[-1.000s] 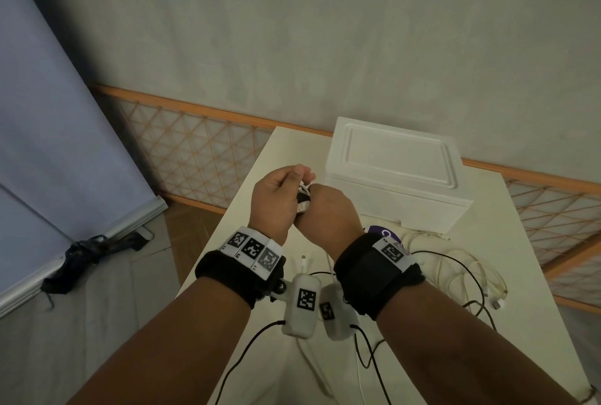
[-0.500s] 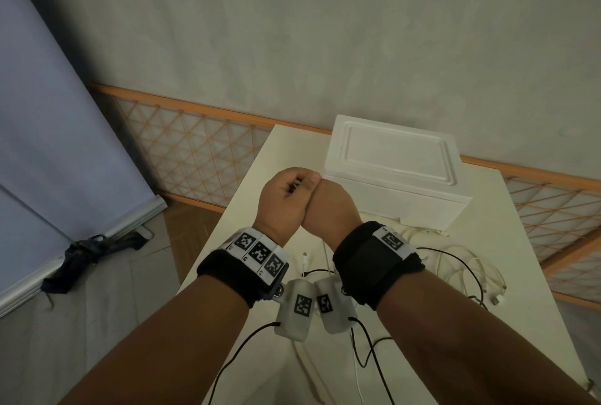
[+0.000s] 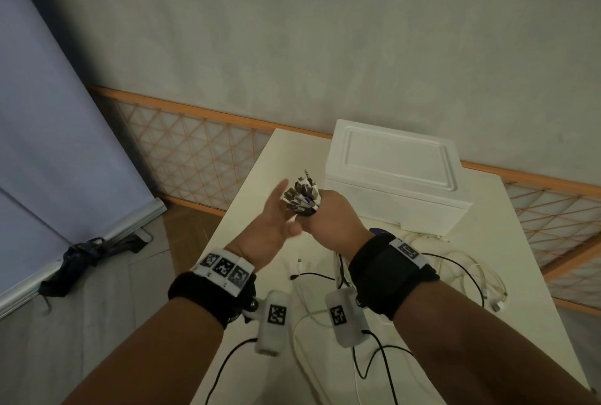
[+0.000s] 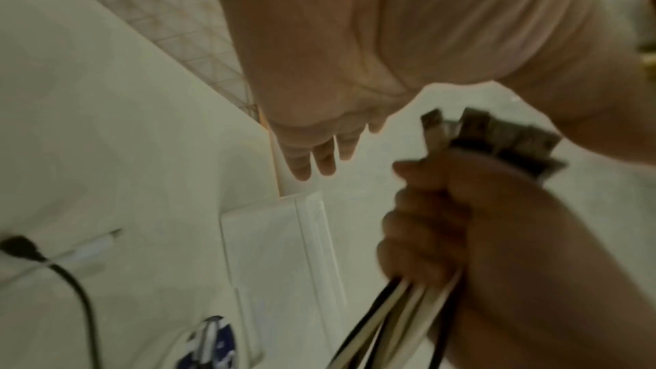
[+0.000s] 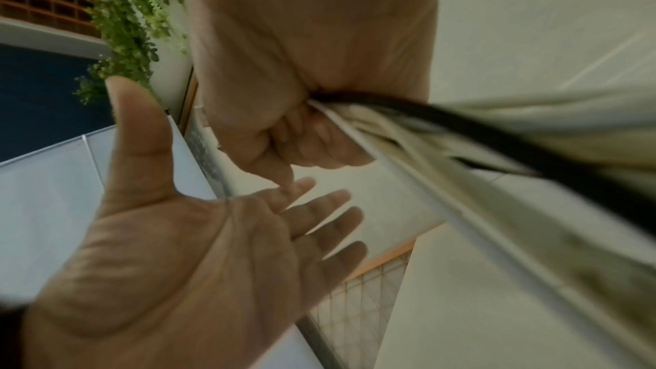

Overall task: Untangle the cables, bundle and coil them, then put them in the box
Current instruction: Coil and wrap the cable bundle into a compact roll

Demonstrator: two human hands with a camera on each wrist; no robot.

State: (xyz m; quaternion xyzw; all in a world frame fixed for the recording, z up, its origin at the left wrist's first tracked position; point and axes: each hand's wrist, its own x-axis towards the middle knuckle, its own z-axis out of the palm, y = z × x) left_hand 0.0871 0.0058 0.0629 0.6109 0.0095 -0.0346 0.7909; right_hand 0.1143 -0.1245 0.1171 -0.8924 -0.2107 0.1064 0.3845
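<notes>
My right hand (image 3: 320, 214) grips a bunch of black and white cables (image 4: 401, 316) in a fist above the table, their plug ends (image 3: 300, 196) sticking up together out of the top. In the right wrist view the cables (image 5: 461, 156) stream out of that fist, blurred. My left hand (image 3: 273, 222) is flat and open just left of the plugs, fingers straight, holding nothing. The white box (image 3: 393, 173) stands closed behind the hands. The loose lengths of cable (image 3: 468, 271) trail over the table to the right and below my wrists.
The cream table (image 3: 520, 323) is narrow; its left edge drops to the floor. A dark blue round item (image 4: 209, 347) lies by the box front. A lattice panel (image 3: 195, 157) and wall stand behind. A dark object (image 3: 81, 258) lies on the floor at left.
Both hands were clasped together round the plug ends. The left hand has let go and opened to the left, leaving the plugs exposed in the right fist.
</notes>
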